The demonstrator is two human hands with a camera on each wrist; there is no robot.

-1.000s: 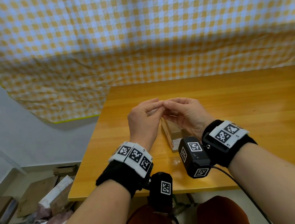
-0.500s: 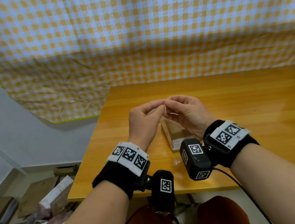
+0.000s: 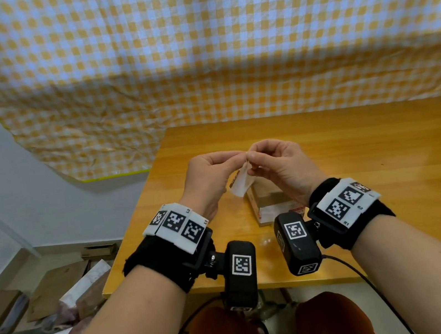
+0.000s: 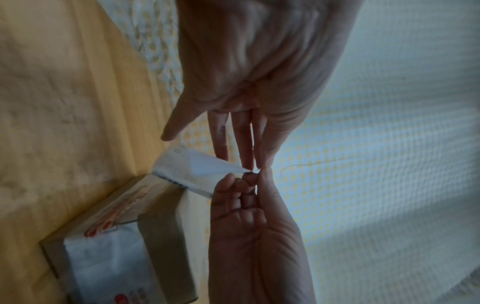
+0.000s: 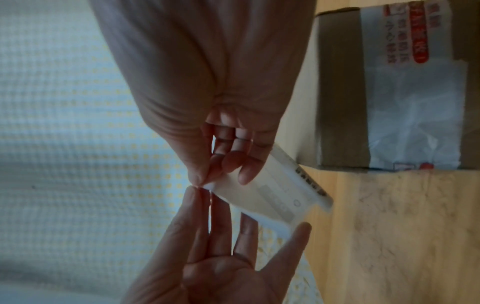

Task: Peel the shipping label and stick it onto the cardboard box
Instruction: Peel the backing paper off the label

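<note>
Holding both hands raised above the wooden table (image 3: 388, 168), the person works at a shared pinch point between them. Left of that point, the left hand (image 3: 210, 180) has thumb and forefinger closed on the top corner of the shipping label (image 3: 241, 182); in the left wrist view the remaining fingers (image 4: 221, 135) run out nearly straight toward the pinch, the little finger splayed away from the others. At the pinch, the fingertips of the two hands meet, touching or almost touching. The label hangs down from it, tilted, its free lower edge pointing toward the person's left; a dark printed strip runs along that lower edge in the right wrist view (image 5: 283, 195). Whether backing and label have begun to part at the corner cannot be told. Right of the pinch, the right hand (image 3: 281, 168) nips the same corner between thumb and forefinger, other fingers curled in. Below and just right of the grip, the cardboard box (image 3: 268, 199) rests on the table, apart from the label. Brown tape and a crumpled white patch with red print cover its near face (image 5: 415, 102). Behind the hands a yellow-checked cloth (image 3: 194, 54) hangs on the wall.
</note>
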